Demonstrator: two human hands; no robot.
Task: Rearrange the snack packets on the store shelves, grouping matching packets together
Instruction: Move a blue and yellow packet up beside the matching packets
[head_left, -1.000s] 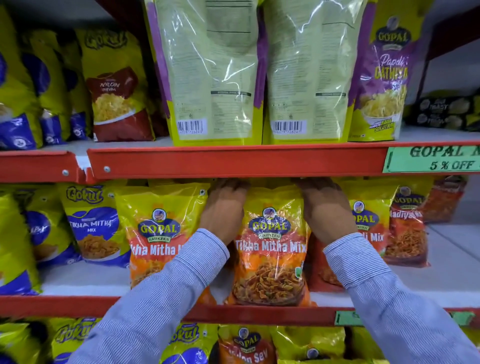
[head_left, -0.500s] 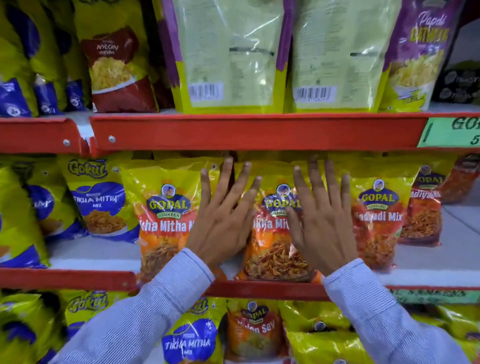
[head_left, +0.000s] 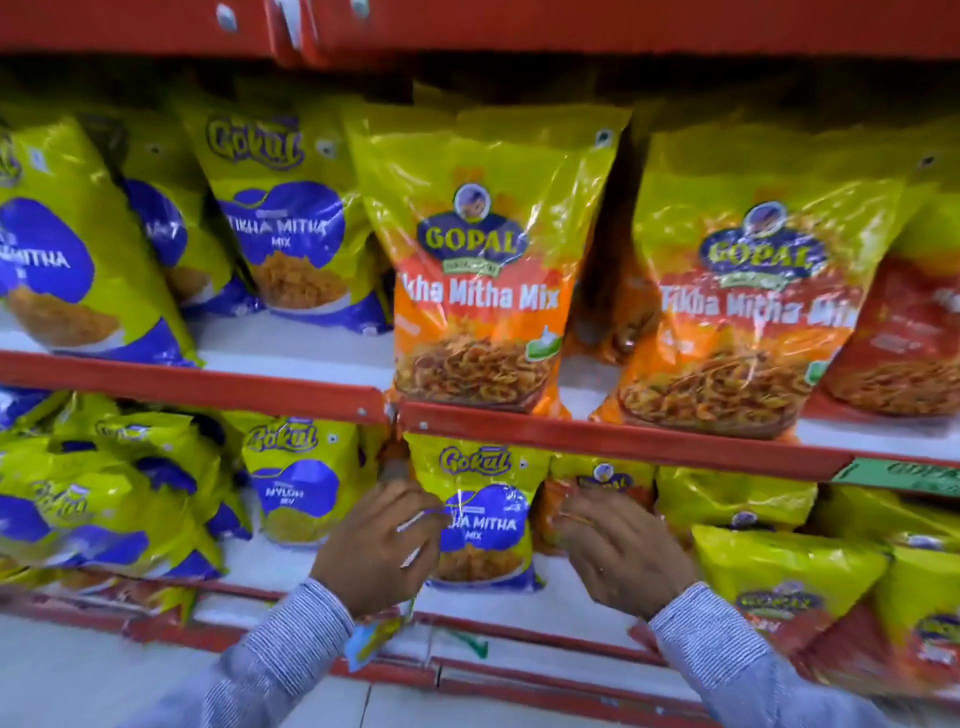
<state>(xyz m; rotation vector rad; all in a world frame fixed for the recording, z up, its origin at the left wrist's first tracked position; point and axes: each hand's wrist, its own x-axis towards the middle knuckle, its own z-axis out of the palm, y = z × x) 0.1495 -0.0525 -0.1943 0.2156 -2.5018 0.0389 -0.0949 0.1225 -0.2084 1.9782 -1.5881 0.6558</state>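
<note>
On the lower shelf (head_left: 613, 446), a blue-and-yellow Gokul Tikha Mitha packet (head_left: 480, 512) stands upright between the person's two hands, apart from the other blue Gokul packets (head_left: 296, 480) to its left and just beside an orange Gopal packet (head_left: 597, 493) on its right. That makes it look like the odd one out in the orange group, which is probably why both hands have gone to it. The left hand (head_left: 376, 545) curls at the packet's left edge, fingers narrowed as if pinching the film, though blur makes it impossible to tell whether it actually grips. The right hand (head_left: 618, 545) hovers loosely cupped in front of the orange Gopal packet, fingers half bent and holding nothing that can be seen; it may be steadying or parting the neighbour so the blue one can come free. Above, two orange Gopal Tikha Mitha Mix packets (head_left: 483, 291) already stand side by side, with blue Gokul ones (head_left: 291, 244) grouped to their left. Most of the orange packet behind the right hand is covered, the far right packets are cut off at the frame edge, and a small blurred tag below the left wrist cannot be read.
</note>
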